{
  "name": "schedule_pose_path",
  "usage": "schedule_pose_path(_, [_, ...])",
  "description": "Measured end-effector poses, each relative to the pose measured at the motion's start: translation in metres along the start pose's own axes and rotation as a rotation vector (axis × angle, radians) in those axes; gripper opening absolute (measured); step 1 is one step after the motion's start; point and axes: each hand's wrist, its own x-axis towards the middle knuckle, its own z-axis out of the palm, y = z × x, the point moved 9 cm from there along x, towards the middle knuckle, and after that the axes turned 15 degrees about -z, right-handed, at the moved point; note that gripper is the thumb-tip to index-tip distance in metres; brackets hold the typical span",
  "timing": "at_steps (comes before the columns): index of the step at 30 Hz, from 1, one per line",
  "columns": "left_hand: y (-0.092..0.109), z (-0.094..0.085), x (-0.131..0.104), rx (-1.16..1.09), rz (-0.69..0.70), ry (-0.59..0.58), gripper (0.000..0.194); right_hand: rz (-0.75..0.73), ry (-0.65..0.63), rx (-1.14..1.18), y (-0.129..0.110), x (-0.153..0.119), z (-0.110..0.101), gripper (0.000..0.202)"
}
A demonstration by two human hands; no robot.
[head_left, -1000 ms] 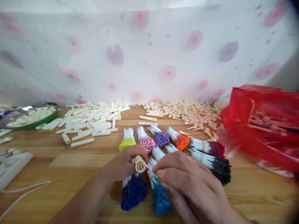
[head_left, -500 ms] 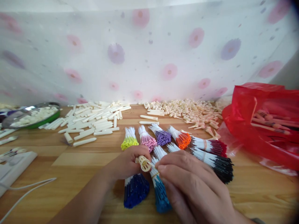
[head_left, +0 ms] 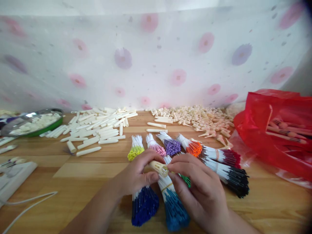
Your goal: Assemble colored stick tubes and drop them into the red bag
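Note:
My left hand (head_left: 133, 174) grips a cream slotted plastic tube (head_left: 158, 167) between thumb and fingers, its open end turned to the right. At that open end, my right hand (head_left: 201, 183) has thumb and forefinger pinched together; whatever sits between them is too small to make out. Under and around both hands lie bundles of thin white sticks with coloured tips: dark blue (head_left: 145, 206), teal (head_left: 175, 208), yellow (head_left: 135, 151), pink (head_left: 157, 149), purple (head_left: 172, 147), orange (head_left: 193, 148), dark red (head_left: 229, 157) and black (head_left: 235, 178). A green bundle (head_left: 186, 180) is mostly hidden behind my right hand.
Cream pointed tubes (head_left: 97, 128) are heaped at the back left, slotted pieces (head_left: 195, 117) at the back right. A green-sided dish (head_left: 52, 125) of pieces stands far left, above a white power strip (head_left: 18, 180) and cable (head_left: 31, 198). A red plastic bag (head_left: 258, 120) sits right.
My right fingers have come up against the tube's open end, where a gap showed before. The tube has turned from facing me to pointing right.

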Motion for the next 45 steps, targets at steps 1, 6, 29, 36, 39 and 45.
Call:
schedule_pose_path(1, [0.003,-0.002,-0.001,0.032,0.028,0.029,0.048,0.019,0.011,-0.013,0.005,-0.003,-0.001,0.02])
schedule_pose_path(6, [0.005,-0.013,-0.007,0.185,0.07,0.263,0.033,-0.024,-0.062,-0.047,0.014,-0.005,0.001,0.026])
schedule_pose_path(29, [0.017,-0.01,-0.013,0.412,0.113,0.429,0.031,0.044,-0.183,-0.018,0.027,-0.003,0.002,0.015])
schedule_pose_path(36, [0.032,-0.009,-0.021,0.599,0.281,0.577,0.018,0.787,0.009,0.495,0.076,-0.045,0.021,0.009])
schedule_pose_path(39, [0.034,-0.009,-0.022,0.645,0.295,0.622,0.016,0.947,0.139,0.583,0.082,-0.059,0.027,0.011])
schedule_pose_path(45, [0.028,-0.009,-0.019,0.661,0.234,0.628,0.016,0.99,0.215,0.647,0.083,-0.062,0.032,0.016])
